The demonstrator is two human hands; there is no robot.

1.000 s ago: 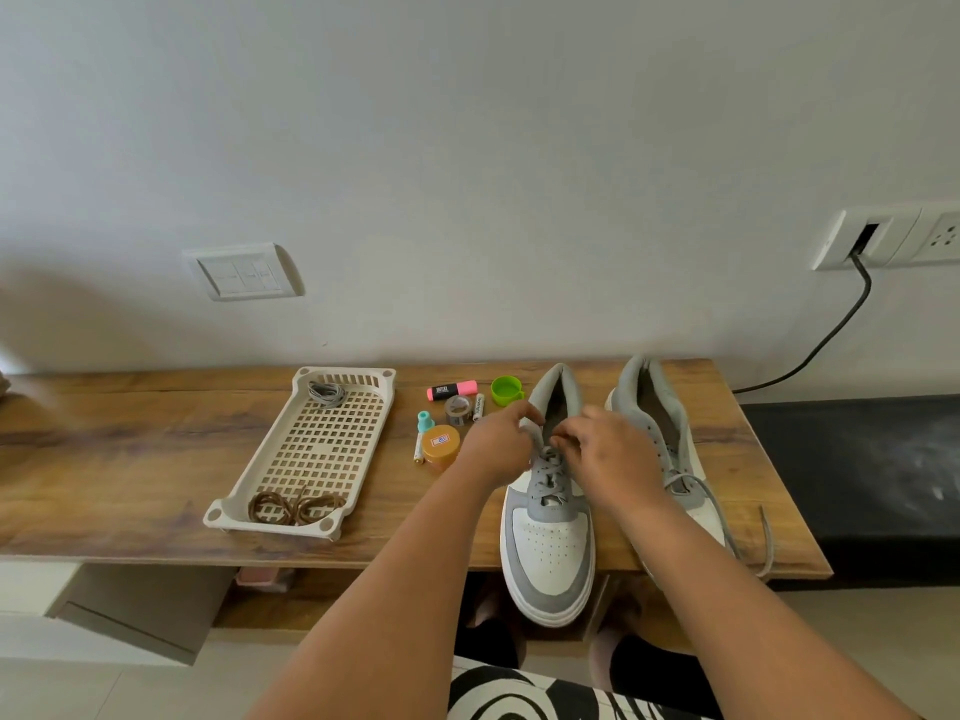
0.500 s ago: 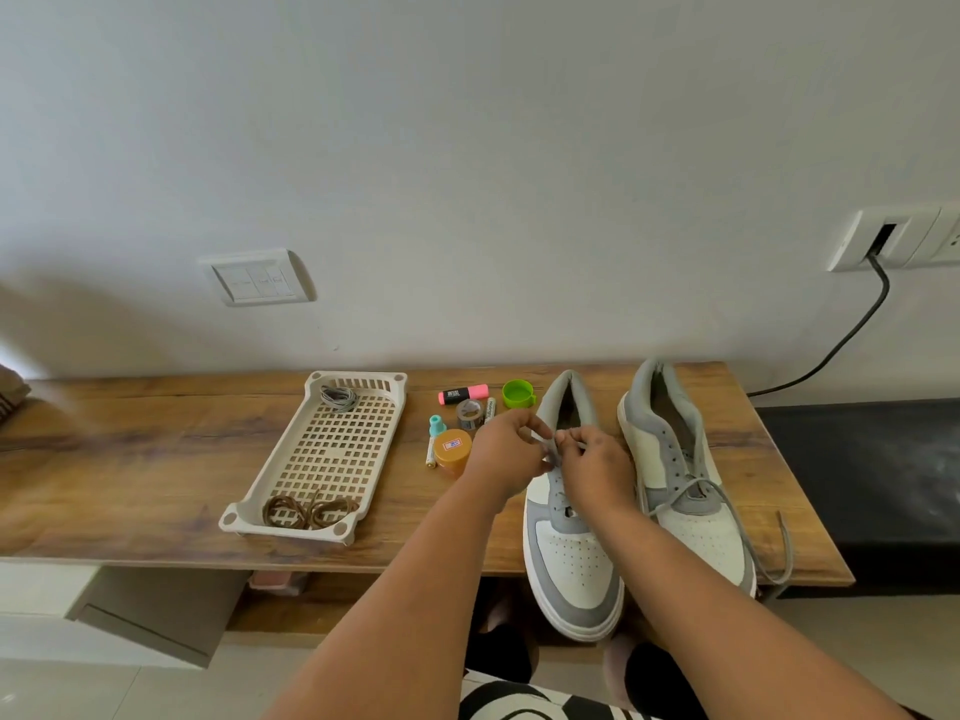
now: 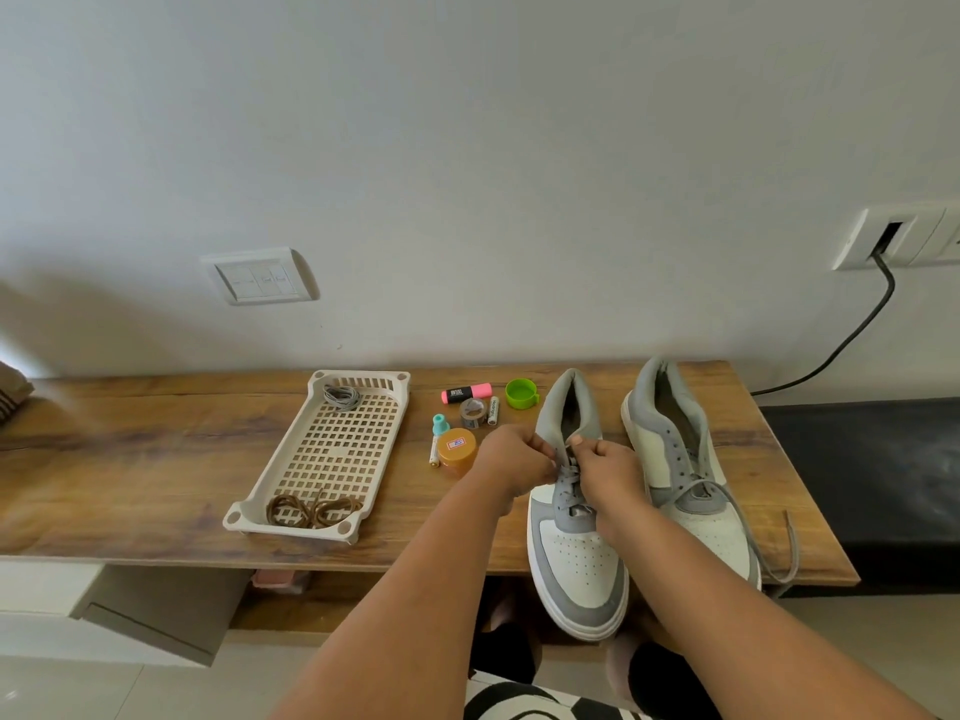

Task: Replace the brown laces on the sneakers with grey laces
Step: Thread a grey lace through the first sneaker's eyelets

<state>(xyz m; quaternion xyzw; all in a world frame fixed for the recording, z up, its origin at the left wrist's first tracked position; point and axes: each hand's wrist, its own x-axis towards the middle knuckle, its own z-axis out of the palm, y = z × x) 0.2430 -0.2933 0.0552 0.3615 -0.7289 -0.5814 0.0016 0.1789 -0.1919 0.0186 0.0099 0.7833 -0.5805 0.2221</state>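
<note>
Two white and grey sneakers stand on the wooden shelf, toes toward me. On the left sneaker a grey lace crosses the upper eyelets. My left hand and my right hand each pinch an end of that lace over the tongue. The right sneaker carries a grey lace only in its lower eyelets, and the loose ends trail off the shelf's front edge. Brown laces lie coiled at the near end of a cream perforated tray. A grey coil lies at its far end.
Between tray and sneakers lie a pink highlighter, a green cap, a tape roll, a battery, an orange jar and a teal-capped tube. A black cable hangs from a wall socket. A black surface adjoins on the right.
The view has shifted, so the shelf and sneakers appear further right. Both hands stay on the left sneaker's lace; they have drawn slightly apart.
</note>
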